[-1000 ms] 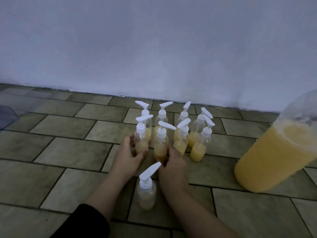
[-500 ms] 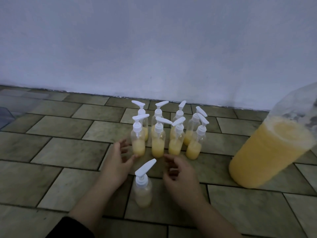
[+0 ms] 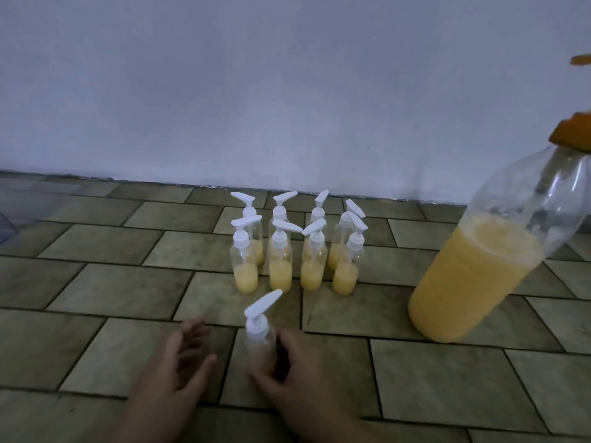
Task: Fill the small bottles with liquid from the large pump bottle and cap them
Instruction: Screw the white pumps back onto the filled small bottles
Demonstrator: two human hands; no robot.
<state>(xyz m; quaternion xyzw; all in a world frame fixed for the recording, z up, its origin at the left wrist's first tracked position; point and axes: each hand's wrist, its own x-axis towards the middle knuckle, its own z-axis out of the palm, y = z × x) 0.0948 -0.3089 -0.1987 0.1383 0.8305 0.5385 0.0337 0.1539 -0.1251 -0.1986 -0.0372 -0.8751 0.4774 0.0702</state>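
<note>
Several small clear bottles point(image 3: 279, 251) with white pump caps stand in two rows on the tiled floor near the wall, each part-filled with yellow liquid. One more capped small bottle point(image 3: 259, 342) stands alone in front of them. My right hand point(image 3: 299, 375) curls its fingers and thumb around the lower part of this lone bottle. My left hand point(image 3: 174, 362) hovers just left of it, fingers spread and relaxed, touching nothing. The large clear bottle point(image 3: 476, 276) of yellow liquid with an orange top stands at the right.
A plain pale wall point(image 3: 287, 91) runs behind the bottle rows. The edge of a clear plastic container point(image 3: 8, 223) shows at the far left. Tiled floor point(image 3: 112, 282) lies left of the bottles and in front of the large bottle.
Both hands drew back from the front row of bottles toward me. My right hand has closed around the lone front bottle; my left hand has stopped beside it, holding nothing.
</note>
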